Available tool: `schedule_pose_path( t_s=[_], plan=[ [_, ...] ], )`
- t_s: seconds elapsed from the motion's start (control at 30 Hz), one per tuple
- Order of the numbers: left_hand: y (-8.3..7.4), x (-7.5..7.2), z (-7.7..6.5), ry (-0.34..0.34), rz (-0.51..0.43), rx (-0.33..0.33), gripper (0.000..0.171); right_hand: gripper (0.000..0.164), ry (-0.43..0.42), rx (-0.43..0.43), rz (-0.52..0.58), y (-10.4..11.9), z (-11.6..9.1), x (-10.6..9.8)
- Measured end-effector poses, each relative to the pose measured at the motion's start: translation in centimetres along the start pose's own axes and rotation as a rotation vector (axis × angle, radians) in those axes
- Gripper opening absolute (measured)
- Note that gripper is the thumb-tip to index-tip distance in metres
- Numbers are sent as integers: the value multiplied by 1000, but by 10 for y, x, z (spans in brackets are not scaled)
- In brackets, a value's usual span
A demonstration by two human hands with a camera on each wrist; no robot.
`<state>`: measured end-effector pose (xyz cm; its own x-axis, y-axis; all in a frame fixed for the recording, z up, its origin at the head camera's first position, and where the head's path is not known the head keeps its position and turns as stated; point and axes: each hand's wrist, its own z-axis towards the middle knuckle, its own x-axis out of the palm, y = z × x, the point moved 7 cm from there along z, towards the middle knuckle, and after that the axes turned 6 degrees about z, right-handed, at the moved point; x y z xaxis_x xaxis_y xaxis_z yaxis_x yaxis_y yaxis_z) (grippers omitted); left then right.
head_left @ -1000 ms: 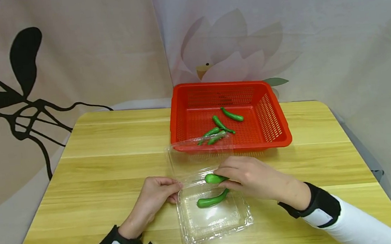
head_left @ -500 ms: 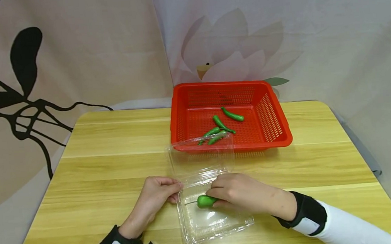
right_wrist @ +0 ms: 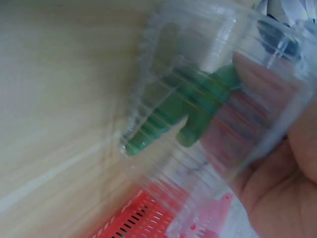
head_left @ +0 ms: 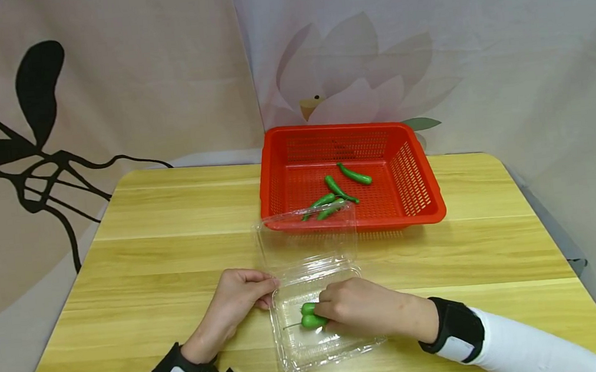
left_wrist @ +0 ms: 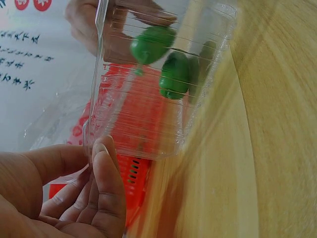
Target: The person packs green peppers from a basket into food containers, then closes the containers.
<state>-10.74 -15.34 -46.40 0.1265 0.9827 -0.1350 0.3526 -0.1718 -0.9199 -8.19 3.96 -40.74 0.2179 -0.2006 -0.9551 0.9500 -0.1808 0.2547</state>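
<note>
A clear plastic clamshell box [head_left: 296,348] sits on the table with its lid folded back. My left hand [head_left: 243,294] pinches the box's left rim near the hinge; in the left wrist view the thumb and forefinger [left_wrist: 106,173] meet at that edge. My right hand [head_left: 359,307] is down inside the box, its fingers on a green chili pepper [head_left: 314,321]. Right behind lies a second green chili pepper [head_left: 308,308]. The fingers cover the right ends of both. Through the box wall, the right wrist view shows the two peppers side by side, blurred.
A red plastic basket [head_left: 421,199] stands at the back of the table, with several green chili peppers [head_left: 354,174] inside. The box's transparent lid [head_left: 308,244] overlaps the basket's front edge in the head view. Printed cloth [head_left: 160,74] hangs behind the table.
My right hand has moved down and left, carrying a chili pepper from over the hinge into the box beside the other one. My left hand has stayed at the rim.
</note>
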Motion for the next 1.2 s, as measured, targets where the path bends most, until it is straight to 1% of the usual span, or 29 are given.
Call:
schedule_pose_path(
  t_s=[0.17, 0.47, 0.67, 0.9, 1.0, 1.2],
  plan=[
    [1, 0, 0, -2, 7, -1, 19, 17, 52, 13, -16, -1, 1, 8],
    [1, 0, 1, 1, -2, -2, 19, 19, 79, 24, -72, -5, 0, 18],
    [1, -1, 0, -1, -9, 3, 19, 18, 59, 23, -102, -7, 1, 18],
    [2, 0, 1, 3, -9, 5, 19, 18, -3, -11, -153, -7, 2, 16],
    [2, 0, 1, 3, -4, 5, 19, 19, -17, -16, -154, -7, 2, 14],
    [2, -1, 0, 1, -4, 5, 20, 18, -13, -7, -139, -8, 0, 9]
  ],
)
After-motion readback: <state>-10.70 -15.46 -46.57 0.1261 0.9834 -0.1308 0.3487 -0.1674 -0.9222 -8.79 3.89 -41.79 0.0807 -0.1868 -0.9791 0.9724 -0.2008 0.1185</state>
